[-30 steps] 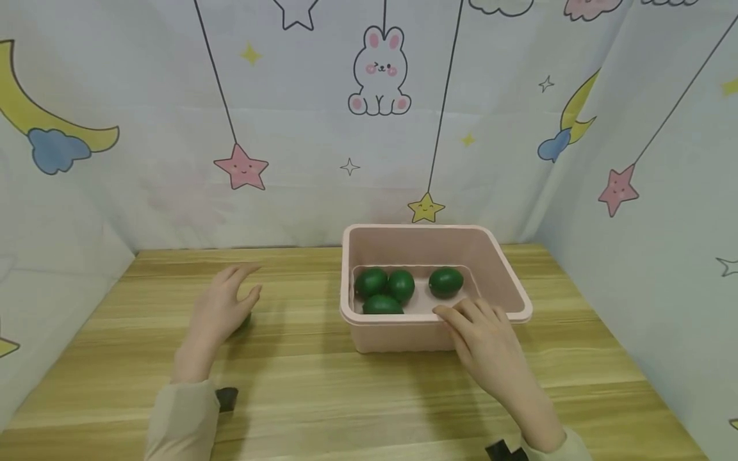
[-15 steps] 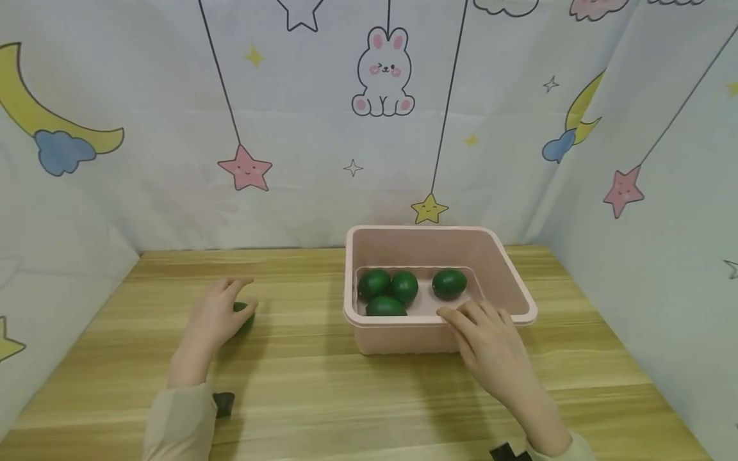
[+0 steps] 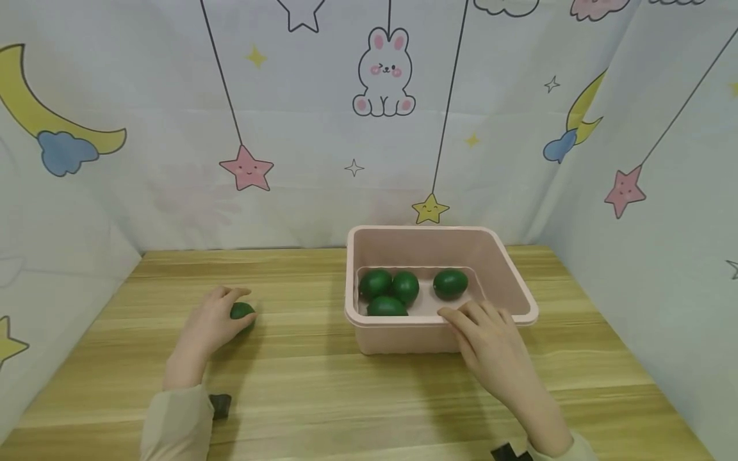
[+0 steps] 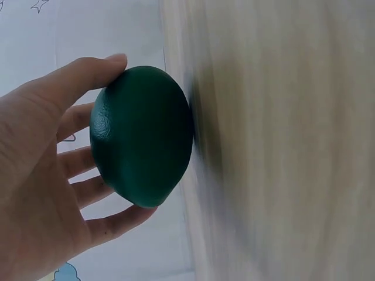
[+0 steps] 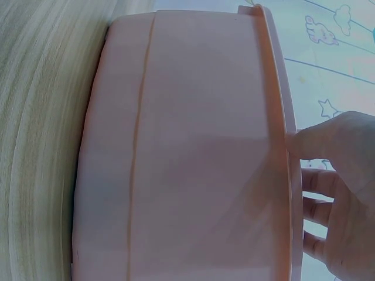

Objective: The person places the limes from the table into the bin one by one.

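My left hand (image 3: 209, 323) is at the left of the table, its fingers and thumb curled round a dark green oval fruit (image 4: 140, 134) that tapers at one end. In the left wrist view the thumb touches the fruit's top, with the fingers behind it. The fruit lies against or just over the tabletop; I cannot tell which. My right hand (image 3: 490, 352) pinches the front rim of a pale pink plastic box (image 5: 199, 140), thumb outside and fingers over the inner side. Several similar green fruits (image 3: 405, 287) lie inside the box, one apart on the right.
The wood-grain table (image 3: 323, 397) reaches back to a white cloth (image 3: 305, 121) printed with stars, moons and a rabbit. The cloth also closes in the left and right sides. A dark strap piece (image 3: 220, 405) shows at the left wrist.
My left hand has come lower and nearer, closing its thumb and fingers round the fruit beneath it. The right hand stays on the box rim. The head view has shifted slightly.
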`<action>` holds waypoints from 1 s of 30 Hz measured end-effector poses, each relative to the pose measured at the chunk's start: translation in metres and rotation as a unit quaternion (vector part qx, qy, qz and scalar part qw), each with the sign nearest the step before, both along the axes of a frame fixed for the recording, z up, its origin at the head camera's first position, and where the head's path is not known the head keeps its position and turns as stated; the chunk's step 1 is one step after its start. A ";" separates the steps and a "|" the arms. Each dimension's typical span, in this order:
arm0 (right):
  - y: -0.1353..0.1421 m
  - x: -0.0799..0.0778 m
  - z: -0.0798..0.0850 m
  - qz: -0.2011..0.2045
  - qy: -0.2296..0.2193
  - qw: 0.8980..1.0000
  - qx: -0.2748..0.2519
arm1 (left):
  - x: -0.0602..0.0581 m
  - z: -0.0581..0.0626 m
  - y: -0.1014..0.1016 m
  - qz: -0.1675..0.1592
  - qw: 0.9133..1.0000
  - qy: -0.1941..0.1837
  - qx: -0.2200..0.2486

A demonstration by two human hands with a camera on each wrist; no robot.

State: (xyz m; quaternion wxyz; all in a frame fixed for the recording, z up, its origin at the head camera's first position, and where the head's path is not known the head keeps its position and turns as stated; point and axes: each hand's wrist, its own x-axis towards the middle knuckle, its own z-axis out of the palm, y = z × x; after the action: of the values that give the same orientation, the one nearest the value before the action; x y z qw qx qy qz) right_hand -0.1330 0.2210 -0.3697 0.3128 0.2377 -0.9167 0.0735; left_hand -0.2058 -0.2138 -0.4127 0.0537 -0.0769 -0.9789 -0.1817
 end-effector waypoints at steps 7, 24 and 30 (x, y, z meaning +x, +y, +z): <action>0.000 -0.001 -0.001 0.005 0.002 1.000 -0.001 | 0.002 -0.003 -0.004 -0.008 0.999 -0.034 0.009; 0.001 -0.002 -0.002 0.001 0.001 1.000 -0.002 | 0.001 -0.007 -0.007 -0.016 0.998 -0.061 0.029; 0.001 -0.001 -0.002 0.000 -0.002 1.000 -0.002 | 0.002 -0.006 -0.006 -0.009 0.998 -0.062 0.025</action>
State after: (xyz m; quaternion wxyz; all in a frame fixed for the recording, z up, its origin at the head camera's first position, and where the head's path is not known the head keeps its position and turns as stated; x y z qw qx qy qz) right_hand -0.1341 0.2222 -0.3717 0.3116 0.2368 -0.9171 0.0762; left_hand -0.2036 -0.2199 -0.4184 -0.0065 -0.0732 -0.9746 -0.2114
